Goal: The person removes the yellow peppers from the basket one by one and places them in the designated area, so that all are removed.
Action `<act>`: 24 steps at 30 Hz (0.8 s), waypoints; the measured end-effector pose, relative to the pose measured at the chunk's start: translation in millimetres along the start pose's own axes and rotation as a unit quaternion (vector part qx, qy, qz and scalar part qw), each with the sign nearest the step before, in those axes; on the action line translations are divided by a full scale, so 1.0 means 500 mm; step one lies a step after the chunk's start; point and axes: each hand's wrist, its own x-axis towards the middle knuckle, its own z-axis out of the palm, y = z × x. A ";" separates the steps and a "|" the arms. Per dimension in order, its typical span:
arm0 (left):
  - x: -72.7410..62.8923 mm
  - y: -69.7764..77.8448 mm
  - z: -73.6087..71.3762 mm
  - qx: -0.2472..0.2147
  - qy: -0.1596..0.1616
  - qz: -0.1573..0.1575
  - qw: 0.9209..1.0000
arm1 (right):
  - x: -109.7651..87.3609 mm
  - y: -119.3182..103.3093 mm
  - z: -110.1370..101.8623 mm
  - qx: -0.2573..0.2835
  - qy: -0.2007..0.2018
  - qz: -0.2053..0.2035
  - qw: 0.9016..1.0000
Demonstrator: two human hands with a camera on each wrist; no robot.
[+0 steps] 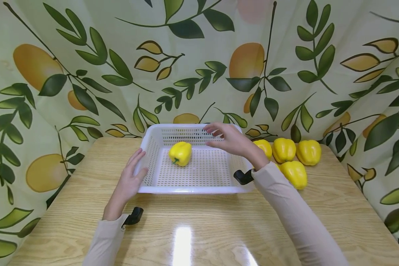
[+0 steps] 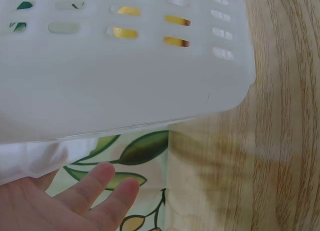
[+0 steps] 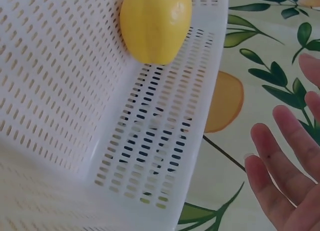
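A white perforated plastic basket (image 1: 196, 190) stands on the wooden table, with one yellow bell pepper (image 1: 182, 152) in its left half, green stem toward me. My left hand (image 1: 129, 181) is at the basket's left rim, its fingers fairly straight; the left wrist view shows these fingers (image 2: 117, 203) extended beside the basket wall (image 2: 115, 91). Over the right part of the basket hovers my right hand (image 1: 229, 139), fingers loosely bent and holding nothing. In the right wrist view its spread fingers (image 3: 280, 166) are apart from the basket rim (image 3: 212, 91), and the pepper (image 3: 156, 28) shows inside.
Several yellow bell peppers (image 1: 294, 175) lie to the right of the basket, partly hidden behind my right forearm. A curtain (image 1: 199, 48) printed with leaves and fruit hangs behind the table (image 1: 193, 229) and along both sides. Each wrist carries a small black camera mount (image 1: 133, 216).
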 end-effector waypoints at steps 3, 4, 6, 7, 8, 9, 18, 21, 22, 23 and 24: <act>0.000 -0.002 0.002 0.000 0.000 0.002 1.000 | 0.014 0.003 0.006 0.010 -0.005 -0.001 1.000; 0.000 -0.002 0.002 0.000 0.001 0.003 1.000 | 0.019 0.004 0.009 0.012 -0.005 0.000 1.000; 0.000 -0.003 0.002 0.000 0.002 0.003 1.000 | 0.030 0.006 0.015 0.019 -0.005 0.003 1.000; 0.000 -0.003 0.002 -0.001 0.002 0.002 1.000 | 0.035 0.007 0.019 0.023 -0.005 0.003 1.000; 0.000 -0.003 0.003 -0.001 0.002 0.002 1.000 | 0.040 0.008 0.023 0.026 -0.006 0.003 1.000; 0.000 -0.002 0.003 -0.002 0.001 0.002 1.000 | 0.045 0.009 0.028 0.027 -0.010 0.006 1.000; 0.002 -0.001 0.002 0.007 0.002 -0.002 1.000 | 0.073 0.008 0.067 0.020 -0.032 0.009 0.999; 0.002 -0.001 0.002 0.009 0.003 -0.003 1.000 | 0.080 0.008 0.078 0.015 -0.034 0.005 0.999; 0.002 -0.001 0.002 0.008 0.004 -0.002 1.000 | 0.082 0.007 0.082 0.013 -0.035 0.006 0.999; 0.002 -0.001 0.002 0.007 0.004 -0.001 1.000 | 0.084 0.007 0.086 0.010 -0.037 0.006 0.999; 0.002 -0.001 0.002 0.005 0.005 0.000 1.000 | 0.085 0.007 0.090 0.008 -0.040 0.007 0.999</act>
